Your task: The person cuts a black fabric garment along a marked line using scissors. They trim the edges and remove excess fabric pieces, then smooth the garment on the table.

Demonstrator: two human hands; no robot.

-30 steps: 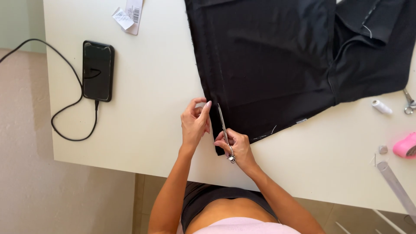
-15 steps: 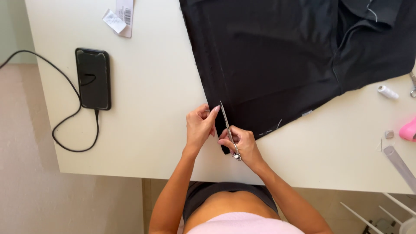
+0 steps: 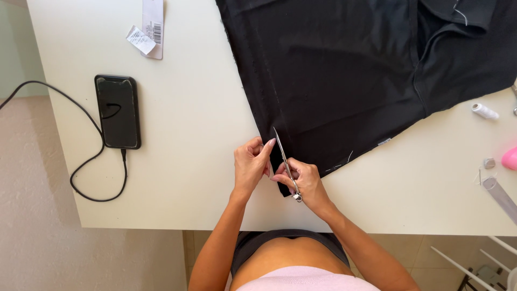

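Note:
A black garment [image 3: 344,81] lies spread over the white table [image 3: 188,134], its lower corner near the front edge. My left hand [image 3: 252,164] pinches the fabric's edge at that corner. My right hand [image 3: 302,182] holds a slim metal tool [image 3: 285,164], like small snips or tweezers, with its pointed tip lying along the fabric edge next to my left fingertips. Both hands touch the cloth and sit close together.
A black phone [image 3: 117,111] with a cable [image 3: 81,161] lies at the left. Paper tags [image 3: 148,29] are at the back left. At the right are a white thread spool [image 3: 484,111], a pink object [image 3: 509,158], a small metal piece [image 3: 489,163] and a ruler [image 3: 501,196].
The view has shifted slightly, so the table's things sit a little differently in frame. Both hands stay at the fabric corner with the tool; its tip has barely moved.

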